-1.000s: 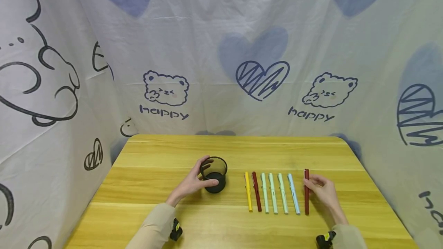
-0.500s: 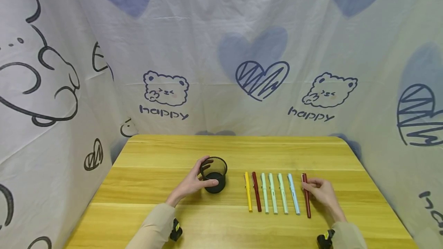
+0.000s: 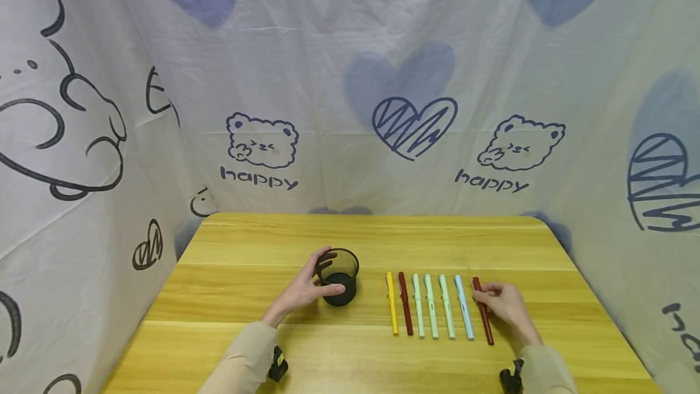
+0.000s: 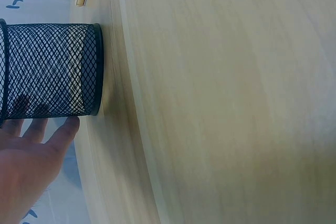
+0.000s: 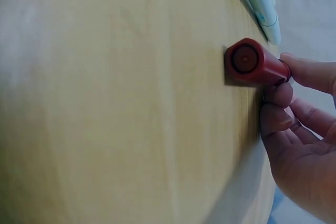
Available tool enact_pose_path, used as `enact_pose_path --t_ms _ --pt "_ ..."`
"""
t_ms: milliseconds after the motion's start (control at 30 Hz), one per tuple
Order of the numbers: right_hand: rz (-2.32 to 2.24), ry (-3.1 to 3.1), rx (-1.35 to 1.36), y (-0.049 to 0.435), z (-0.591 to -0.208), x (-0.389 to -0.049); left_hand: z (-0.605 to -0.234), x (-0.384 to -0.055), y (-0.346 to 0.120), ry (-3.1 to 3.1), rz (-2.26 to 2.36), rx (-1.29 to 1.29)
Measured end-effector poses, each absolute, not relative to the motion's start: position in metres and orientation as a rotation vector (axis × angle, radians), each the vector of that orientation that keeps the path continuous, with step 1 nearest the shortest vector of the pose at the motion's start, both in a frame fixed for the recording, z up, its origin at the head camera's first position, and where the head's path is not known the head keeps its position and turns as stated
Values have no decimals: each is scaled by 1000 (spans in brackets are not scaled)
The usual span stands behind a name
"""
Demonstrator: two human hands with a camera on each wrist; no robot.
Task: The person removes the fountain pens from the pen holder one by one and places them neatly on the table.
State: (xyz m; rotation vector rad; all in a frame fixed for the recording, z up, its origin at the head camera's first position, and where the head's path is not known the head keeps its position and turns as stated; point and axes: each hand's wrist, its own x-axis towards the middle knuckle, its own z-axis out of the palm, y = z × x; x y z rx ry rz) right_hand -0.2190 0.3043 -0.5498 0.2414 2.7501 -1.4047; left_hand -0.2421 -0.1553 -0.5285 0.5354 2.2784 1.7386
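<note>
My left hand [image 3: 301, 292] holds a black mesh pen holder [image 3: 341, 298], thumb at the near side and fingers behind it. The holder stands upright on the table; in the left wrist view its mesh wall [image 4: 47, 66] fills the upper left. At the right, my right hand [image 3: 510, 307] pinches a dark red pen [image 3: 485, 322] between thumb and fingers, slightly tilted. Seen from the right wrist, that pen [image 5: 257, 66] points its round end at the camera, low over or on the table; which, I cannot tell.
Between the hands lies a row of pens: yellow [image 3: 392, 309], another dark red [image 3: 406, 309], three pale green, the middle green one [image 3: 432, 315] included, then light blue [image 3: 465, 315]. The wooden table [image 3: 262, 236] ends at a printed cloth [image 3: 328, 78] behind.
The pen in my right hand has come down and its clip end has swung left, towards the light blue pen. My left hand and the pen holder have stayed put.
</note>
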Motion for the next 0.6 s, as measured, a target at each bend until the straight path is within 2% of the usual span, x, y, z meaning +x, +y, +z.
enact_pose_path --t_ms 600 --pt "-1271 2807 197 301 -544 -220 -529 -241 -156 2289 1737 553"
